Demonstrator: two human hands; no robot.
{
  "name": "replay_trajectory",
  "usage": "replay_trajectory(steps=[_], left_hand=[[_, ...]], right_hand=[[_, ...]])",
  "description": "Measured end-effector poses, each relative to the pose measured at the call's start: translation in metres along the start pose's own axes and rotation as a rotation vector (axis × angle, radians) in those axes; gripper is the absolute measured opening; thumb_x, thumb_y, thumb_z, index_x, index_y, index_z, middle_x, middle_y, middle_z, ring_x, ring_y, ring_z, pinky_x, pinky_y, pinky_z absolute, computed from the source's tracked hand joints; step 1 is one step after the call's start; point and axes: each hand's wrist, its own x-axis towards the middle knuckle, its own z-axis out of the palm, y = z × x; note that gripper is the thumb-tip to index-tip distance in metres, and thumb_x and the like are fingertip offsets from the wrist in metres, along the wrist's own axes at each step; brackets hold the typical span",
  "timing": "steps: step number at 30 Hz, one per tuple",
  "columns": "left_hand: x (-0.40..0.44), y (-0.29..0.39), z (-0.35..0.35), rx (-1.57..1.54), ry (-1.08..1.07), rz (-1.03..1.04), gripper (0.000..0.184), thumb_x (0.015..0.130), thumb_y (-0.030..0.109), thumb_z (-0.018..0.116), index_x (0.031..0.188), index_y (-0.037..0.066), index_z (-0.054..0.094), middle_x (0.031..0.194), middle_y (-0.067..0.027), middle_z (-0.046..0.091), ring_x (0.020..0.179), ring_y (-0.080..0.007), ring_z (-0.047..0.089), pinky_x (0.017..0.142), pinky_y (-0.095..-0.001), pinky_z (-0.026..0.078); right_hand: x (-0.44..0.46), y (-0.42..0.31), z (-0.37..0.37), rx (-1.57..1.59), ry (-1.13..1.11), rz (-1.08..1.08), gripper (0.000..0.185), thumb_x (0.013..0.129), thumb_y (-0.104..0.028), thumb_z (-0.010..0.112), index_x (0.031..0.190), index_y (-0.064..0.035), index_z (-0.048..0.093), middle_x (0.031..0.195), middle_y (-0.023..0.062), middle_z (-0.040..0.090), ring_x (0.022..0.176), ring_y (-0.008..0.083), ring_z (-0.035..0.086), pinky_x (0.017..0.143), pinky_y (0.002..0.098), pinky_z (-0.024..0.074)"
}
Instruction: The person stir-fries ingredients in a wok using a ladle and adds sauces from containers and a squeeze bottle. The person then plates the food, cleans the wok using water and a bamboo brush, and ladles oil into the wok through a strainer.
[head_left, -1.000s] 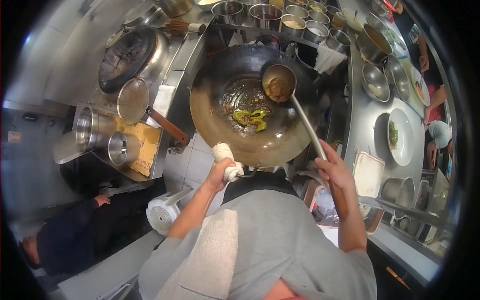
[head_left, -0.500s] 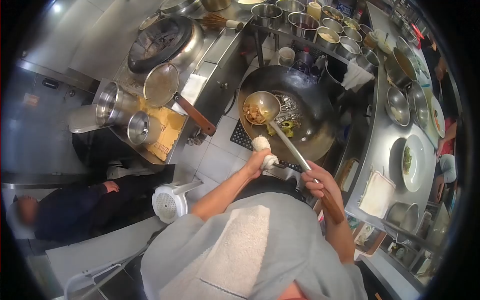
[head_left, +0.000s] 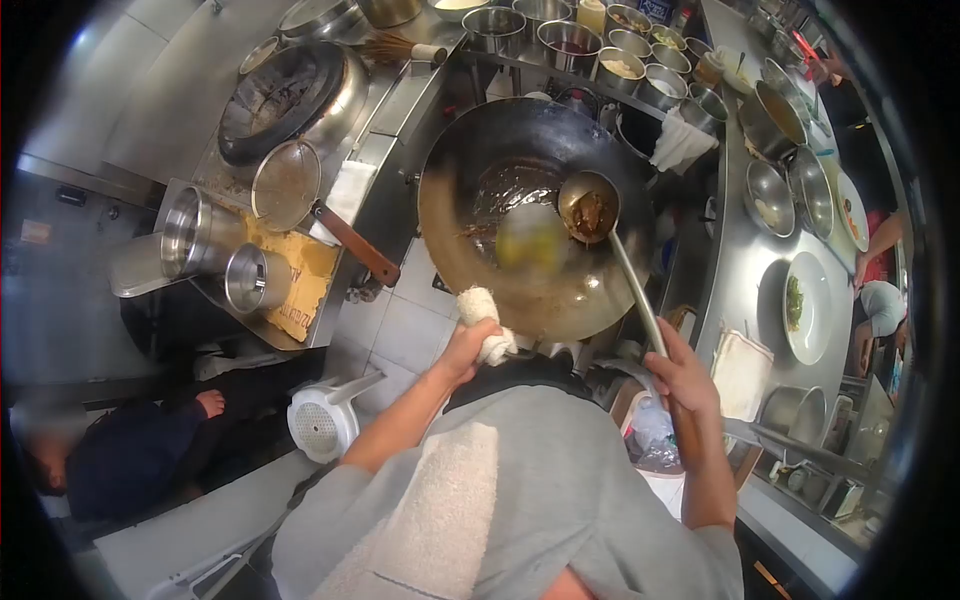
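Note:
A large dark wok (head_left: 460, 265) with a glossy interior is in front of me, its mouth facing my view. My left hand (head_left: 470, 347) is closed around a white cloth (head_left: 483, 308) wrapped on the wok's handle. In my right hand (head_left: 687, 375) is a long ladle (head_left: 638, 290) with a wooden grip end. Its bowl is inside the wok on the right and contains brown pieces of food (head_left: 590, 214). Yellow-green food (head_left: 530, 240), smeared by motion, shows near the wok's middle.
A skimmer (head_left: 287, 187), a steel pot (head_left: 190, 230) and a second wok burner (head_left: 300, 105) stand at left. Several steel bowls line the back shelf (head_left: 570, 48). On the right counter lies a white plate (head_left: 812, 320) with greens. A seated person (head_left: 140, 445) is at lower left.
The wok has tipped up and come nearer, left hand shifting left with it. The ladle bowl has swung from the wok's left side to its right. The yellow-green food is now blurred.

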Motion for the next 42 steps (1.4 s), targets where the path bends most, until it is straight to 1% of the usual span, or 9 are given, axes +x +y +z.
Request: replay_trajectory(steps=[3, 7, 8, 12, 23, 29, 35, 38, 42], left_hand=[[0.024, -0.009, 0.016, 0.014, -0.014, 0.044, 0.016, 0.078, 0.007, 0.055, 0.094, 0.004, 0.055, 0.079, -0.0037, 0.059, 0.067, -0.0127, 0.059, 0.059, -0.0287, 0.049], [0.062, -0.028, 0.022, -0.033, -0.008, 0.022, 0.013, 0.08, 0.012, 0.056, 0.088, 0.002, 0.059, 0.078, -0.0069, 0.062, 0.065, -0.015, 0.061, 0.057, -0.029, 0.05], [0.065, -0.031, 0.019, -0.008, -0.023, 0.014, 0.015, 0.081, 0.014, 0.056, 0.088, 0.002, 0.06, 0.076, -0.0068, 0.062, 0.064, -0.0154, 0.062, 0.055, -0.029, 0.049], [0.067, -0.045, 0.004, -0.048, -0.031, -0.07, 0.017, 0.083, 0.017, 0.054, 0.088, 0.002, 0.06, 0.076, -0.0077, 0.063, 0.063, -0.0169, 0.062, 0.052, -0.0304, 0.049], [-0.005, 0.013, 0.006, 0.044, -0.074, -0.28, 0.02, 0.08, 0.013, 0.056, 0.094, -0.002, 0.057, 0.085, -0.0128, 0.064, 0.075, -0.0219, 0.066, 0.068, -0.0323, 0.055], [-0.002, 0.013, 0.031, 0.059, -0.17, -0.221, 0.014, 0.075, 0.013, 0.056, 0.083, 0.001, 0.056, 0.084, -0.0184, 0.064, 0.077, -0.0287, 0.064, 0.07, -0.0385, 0.053], [0.018, 0.02, 0.058, 0.066, -0.305, -0.241, 0.015, 0.074, 0.015, 0.055, 0.079, 0.001, 0.056, 0.083, -0.0205, 0.064, 0.074, -0.0298, 0.063, 0.068, -0.0383, 0.052], [0.019, 0.023, 0.057, 0.059, -0.316, -0.23, 0.014, 0.073, 0.014, 0.054, 0.078, 0.001, 0.056, 0.083, -0.0218, 0.064, 0.074, -0.0303, 0.063, 0.068, -0.0383, 0.052], [0.017, 0.028, 0.057, 0.058, -0.255, -0.25, 0.012, 0.073, 0.013, 0.053, 0.076, 0.002, 0.055, 0.08, -0.0212, 0.063, 0.073, -0.0314, 0.063, 0.068, -0.0392, 0.052]], right_hand=[[0.003, 0.009, 0.027, -0.106, -0.038, 0.023, 0.067, 0.089, -0.008, 0.055, 0.148, -0.0081, 0.022, 0.075, 0.0022, 0.05, 0.046, 0.0072, 0.042, 0.034, 0.0251, 0.0372], [0.02, 0.003, 0.039, 0.388, -0.293, 0.148, 0.062, 0.089, -0.008, 0.056, 0.144, -0.0075, 0.028, 0.072, 0.0007, 0.044, 0.044, 0.0041, 0.039, 0.031, 0.0209, 0.0368], [0.024, 0.007, 0.041, 0.506, -0.358, 0.126, 0.055, 0.09, -0.006, 0.053, 0.141, -0.0067, 0.033, 0.072, 0.0019, 0.043, 0.042, 0.003, 0.036, 0.03, 0.0176, 0.0296], [0.046, 0.035, 0.046, 0.719, -0.484, 0.142, 0.057, 0.092, -0.008, 0.052, 0.144, -0.0078, 0.027, 0.075, 0.0016, 0.042, 0.042, 0.0011, 0.035, 0.029, 0.0171, 0.0336], [-0.017, 0.039, 0.017, 1.019, -0.44, 0.012, 0.056, 0.093, -0.003, 0.047, 0.145, -0.0094, 0.027, 0.074, 0.001, 0.037, 0.043, 0.0, 0.033, 0.029, 0.0149, 0.03], [-0.114, 0.054, -0.019, 1.214, -0.228, -0.352, 0.056, 0.092, -0.001, 0.045, 0.144, -0.0065, 0.027, 0.075, 0.0033, 0.038, 0.04, 0.0002, 0.031, 0.026, 0.0156, 0.0254], [-0.176, 0.057, -0.037, 1.079, 0.337, -0.675, 0.06, 0.09, -0.001, 0.048, 0.146, -0.0081, 0.027, 0.076, 0.0039, 0.04, 0.038, 0.0025, 0.031, 0.026, 0.0162, 0.0255], [-0.177, 0.04, -0.05, 0.692, 0.758, -0.523, 0.063, 0.088, -0.005, 0.054, 0.145, -0.0061, 0.028, 0.069, 0.0023, 0.044, 0.038, 0.0056, 0.035, 0.029, 0.0204, 0.03], [-0.143, 0.069, -0.09, 0.367, 1.021, -0.32, 0.07, 0.085, -0.01, 0.06, 0.146, -0.0031, 0.025, 0.052, 0.0, 0.043, 0.04, 0.0109, 0.043, 0.036, 0.0276, 0.0355]])
